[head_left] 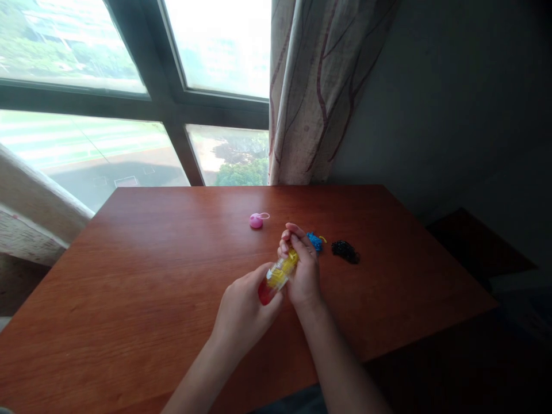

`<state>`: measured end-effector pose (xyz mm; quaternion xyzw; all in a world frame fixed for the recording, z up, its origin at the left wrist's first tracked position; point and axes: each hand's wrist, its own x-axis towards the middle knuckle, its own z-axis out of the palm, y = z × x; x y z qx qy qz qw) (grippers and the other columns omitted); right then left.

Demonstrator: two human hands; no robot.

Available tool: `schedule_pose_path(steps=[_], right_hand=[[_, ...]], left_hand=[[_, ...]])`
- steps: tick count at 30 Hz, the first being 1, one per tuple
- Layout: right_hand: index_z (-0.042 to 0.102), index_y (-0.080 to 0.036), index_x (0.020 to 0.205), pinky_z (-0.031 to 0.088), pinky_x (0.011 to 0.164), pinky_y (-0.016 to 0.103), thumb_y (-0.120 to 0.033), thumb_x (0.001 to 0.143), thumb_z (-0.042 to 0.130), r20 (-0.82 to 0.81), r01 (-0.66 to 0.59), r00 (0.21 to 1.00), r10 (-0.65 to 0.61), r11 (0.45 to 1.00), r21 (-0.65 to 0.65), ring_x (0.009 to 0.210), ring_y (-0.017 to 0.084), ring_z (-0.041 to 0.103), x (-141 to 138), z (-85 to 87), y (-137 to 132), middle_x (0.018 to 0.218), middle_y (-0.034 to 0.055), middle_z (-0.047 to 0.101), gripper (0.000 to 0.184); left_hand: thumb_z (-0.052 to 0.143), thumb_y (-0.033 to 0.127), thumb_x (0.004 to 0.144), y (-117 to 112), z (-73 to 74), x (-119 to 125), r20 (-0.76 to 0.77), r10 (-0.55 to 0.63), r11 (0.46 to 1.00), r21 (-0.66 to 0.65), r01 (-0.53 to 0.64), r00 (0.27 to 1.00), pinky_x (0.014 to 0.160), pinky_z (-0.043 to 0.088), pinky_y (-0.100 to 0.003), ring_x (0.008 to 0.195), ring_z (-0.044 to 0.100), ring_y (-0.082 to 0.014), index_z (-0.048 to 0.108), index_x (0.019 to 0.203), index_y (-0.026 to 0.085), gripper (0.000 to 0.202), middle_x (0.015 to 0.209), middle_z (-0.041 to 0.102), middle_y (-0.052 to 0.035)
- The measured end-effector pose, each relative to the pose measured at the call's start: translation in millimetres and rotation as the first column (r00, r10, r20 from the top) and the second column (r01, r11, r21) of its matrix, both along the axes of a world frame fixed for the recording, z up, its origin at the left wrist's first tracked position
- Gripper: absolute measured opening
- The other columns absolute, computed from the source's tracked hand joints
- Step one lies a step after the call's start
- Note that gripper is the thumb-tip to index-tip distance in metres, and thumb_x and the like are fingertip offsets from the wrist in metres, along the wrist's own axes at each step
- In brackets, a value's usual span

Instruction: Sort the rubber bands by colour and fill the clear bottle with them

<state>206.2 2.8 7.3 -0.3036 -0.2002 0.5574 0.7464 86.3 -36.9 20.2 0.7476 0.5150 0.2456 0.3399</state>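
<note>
My left hand [248, 310] is wrapped around the lower part of a small clear plastic bottle [272, 271], which is tilted up to the right. Inside it shows yellow stringy material [278, 278], and its lower end looks red. At the bottle's upper end, my right hand [305, 270] has its fingers curled in around the yellow material; the fingertips partly hide the mouth. Just beyond my right hand lies a blue bundle [314, 241] that looks like small rubber bands, with a yellow strand beside it. A similar black bundle [345, 252] rests further right.
A pink cap [256, 221] with a thin loop lies further back on the brown wooden table [150, 276]. Behind the table's far edge are a window [164, 109] and a patterned curtain [314, 86]. A dark wall stands on the right.
</note>
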Motion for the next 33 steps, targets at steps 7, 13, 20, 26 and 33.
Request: schedule_pose_path(steps=[7, 13, 20, 26, 33], right_hand=[[0.075, -0.019, 0.084, 0.038, 0.056, 0.023, -0.012, 0.068, 0.059, 0.04, 0.057, 0.997, -0.059, 0.998, 0.04, 0.063, 0.011, 0.053, -1.6, -1.0, -1.6, 0.074, 0.0013, 0.068, 0.023], [0.075, -0.021, 0.081, 0.044, 0.061, 0.025, -0.008, 0.06, 0.056, 0.043, 0.058, 0.997, -0.058, 0.998, -0.007, 0.065, 0.013, 0.059, -0.6, -4.0, -2.5, 0.073, -0.0003, 0.07, 0.031], [0.076, -0.022, 0.079, 0.043, 0.06, 0.025, -0.01, 0.06, 0.056, 0.028, -0.03, 0.999, 0.029, 0.998, 0.058, 0.063, 0.013, 0.058, 0.1, -1.9, -5.4, 0.068, -0.0003, 0.067, 0.03], [0.075, -0.02, 0.08, 0.042, 0.059, 0.025, -0.02, 0.069, 0.059, -0.03, -0.083, 0.996, 0.086, 0.993, 0.087, 0.064, 0.013, 0.054, 0.4, 1.9, -6.9, 0.068, 0.0013, 0.063, 0.019], [0.069, -0.022, 0.089, 0.04, 0.055, 0.024, -0.026, 0.076, 0.054, -0.148, -0.112, 0.982, 0.117, 0.993, 0.04, 0.06, 0.012, 0.049, 0.9, 8.3, -6.2, 0.069, -0.0009, 0.057, 0.02]], left_hand=[[0.055, 0.023, 0.082, 0.8, 0.4, -0.3, -0.013, -0.001, 1.0, 0.012, 0.001, 1.0, 0.068, 0.042, -0.022, 0.077, 0.064, -0.0176, 0.063, 0.11, 0.024, 0.029, 0.088, 0.071, -0.0003], [0.055, 0.024, 0.083, 2.0, -1.0, -0.2, -0.015, -0.018, 1.0, 0.025, 0.018, 1.0, 0.068, 0.043, -0.022, 0.079, 0.064, -0.0181, 0.064, 0.109, 0.023, 0.028, 0.09, 0.071, -0.0019], [0.054, 0.023, 0.082, 3.7, -2.1, -2.0, -0.007, -0.024, 0.999, 0.031, 0.025, 1.0, 0.067, 0.042, -0.022, 0.076, 0.062, -0.017, 0.064, 0.108, 0.022, 0.027, 0.087, 0.07, -0.0007], [0.055, 0.024, 0.083, 2.7, -1.7, -2.0, -0.004, -0.016, 1.0, 0.017, 0.016, 1.0, 0.066, 0.041, -0.022, 0.072, 0.06, -0.0159, 0.063, 0.103, 0.022, 0.022, 0.081, 0.068, 0.0005], [0.054, 0.024, 0.082, 1.3, -1.3, -2.6, -0.01, -0.02, 1.0, 0.009, 0.02, 1.0, 0.067, 0.041, -0.022, 0.073, 0.061, -0.0167, 0.062, 0.105, 0.023, 0.024, 0.084, 0.069, 0.0001]])
